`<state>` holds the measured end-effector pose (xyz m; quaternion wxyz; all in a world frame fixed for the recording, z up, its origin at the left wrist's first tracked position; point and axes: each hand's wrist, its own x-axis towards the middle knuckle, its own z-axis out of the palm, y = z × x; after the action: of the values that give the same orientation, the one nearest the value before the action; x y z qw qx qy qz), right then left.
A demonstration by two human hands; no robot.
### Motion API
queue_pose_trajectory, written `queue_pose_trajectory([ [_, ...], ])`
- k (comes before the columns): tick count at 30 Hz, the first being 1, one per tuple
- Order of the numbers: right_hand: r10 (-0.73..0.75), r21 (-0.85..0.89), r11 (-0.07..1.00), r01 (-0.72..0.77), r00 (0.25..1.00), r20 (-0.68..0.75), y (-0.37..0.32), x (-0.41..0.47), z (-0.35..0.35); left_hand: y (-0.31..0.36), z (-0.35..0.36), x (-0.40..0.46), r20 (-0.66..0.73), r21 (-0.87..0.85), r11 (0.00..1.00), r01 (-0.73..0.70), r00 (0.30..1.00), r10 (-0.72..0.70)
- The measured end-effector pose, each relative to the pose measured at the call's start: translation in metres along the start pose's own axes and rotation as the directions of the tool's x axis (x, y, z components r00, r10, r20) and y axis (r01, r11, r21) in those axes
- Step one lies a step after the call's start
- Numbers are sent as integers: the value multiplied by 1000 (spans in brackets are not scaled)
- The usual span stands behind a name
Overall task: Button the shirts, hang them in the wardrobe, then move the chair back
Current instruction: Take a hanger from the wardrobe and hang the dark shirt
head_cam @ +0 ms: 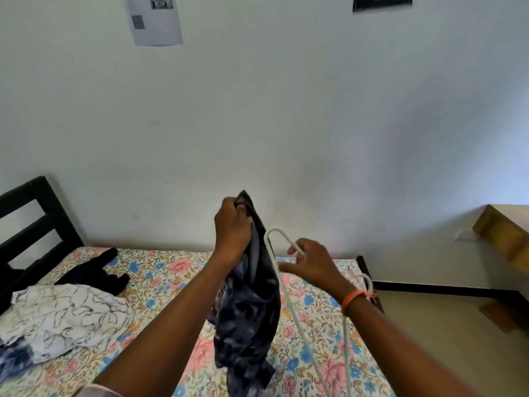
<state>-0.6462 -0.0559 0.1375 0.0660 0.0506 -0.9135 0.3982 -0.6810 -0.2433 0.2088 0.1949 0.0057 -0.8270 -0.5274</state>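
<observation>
The left hand (233,227) grips the top of a dark patterned shirt (249,310), which hangs bunched above the floral-sheeted bed (160,270); the right hand (312,265), an orange band (353,300) on its wrist, pinches a white hanger (276,253) just below the hook, right beside the shirt; a white patterned shirt (65,313) and a black garment (97,272) lie on the bed's left side.

Floral bed (160,270): white shirt (65,316), black garment (97,272).

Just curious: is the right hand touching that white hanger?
Touching. The head view shows the right hand with fingers curled round the white hanger just below its hook.
</observation>
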Motion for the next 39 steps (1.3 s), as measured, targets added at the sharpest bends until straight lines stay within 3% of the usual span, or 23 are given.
queue_pose_trajectory([
  [2,10,95,995,-16,998,64,-3,-2,16,14,-2,7,5,-30,1000,-7,1000,8],
  [5,80,136,988,-77,997,-20,-10,4,30,31,-2,13,12,-123,992,-6,1000,7],
  [8,51,6,999,-50,994,-96,-11,16,26,41,-15,10,-34,-89,993,-81,996,78],
  [10,-10,-191,982,-6,997,-83,-16,26,-2,35,-34,10,-45,170,972,-161,984,171],
  [12,-84,-310,950,28,982,-169,-30,36,-43,16,-55,15,21,574,799,-179,979,204],
  [14,-203,-399,914,71,932,-300,-53,40,-79,-4,-64,17,113,744,641,-189,981,158],
  [15,-302,-485,868,107,889,-344,-65,41,-91,-9,-63,13,145,765,612,-198,980,136],
  [16,-392,-577,807,129,847,-359,-75,42,-99,-13,-59,9,164,765,609,-212,977,134],
  [18,-410,-670,735,104,855,-318,-89,46,-106,-12,-53,4,150,757,622,-202,979,135],
  [20,-304,-625,773,112,929,-210,-93,52,-110,-6,-51,5,148,759,624,-185,983,111],
  [22,-303,-543,819,184,943,-138,-96,56,-112,1,-43,6,230,697,686,-210,971,63],
  [24,-331,-491,839,234,936,-120,-104,55,-109,11,-29,1,334,434,874,-219,940,70],
  [26,-351,-464,844,268,931,-101,-105,55,-105,18,-11,-2,310,247,938,-242,937,160],
  [29,-372,-418,862,288,919,-134,-97,58,-110,18,6,-1,244,242,918,-316,935,257],
  [34,-341,-278,919,279,916,-211,-87,56,-127,19,28,-11,282,238,896,-375,909,305],
  [36,-316,-342,911,232,924,-215,-77,52,-133,23,26,-6,198,262,907,-329,939,283],
  [39,-165,-544,839,14,959,-229,-44,43,-135,35,10,8,118,393,846,-360,933,341],
])
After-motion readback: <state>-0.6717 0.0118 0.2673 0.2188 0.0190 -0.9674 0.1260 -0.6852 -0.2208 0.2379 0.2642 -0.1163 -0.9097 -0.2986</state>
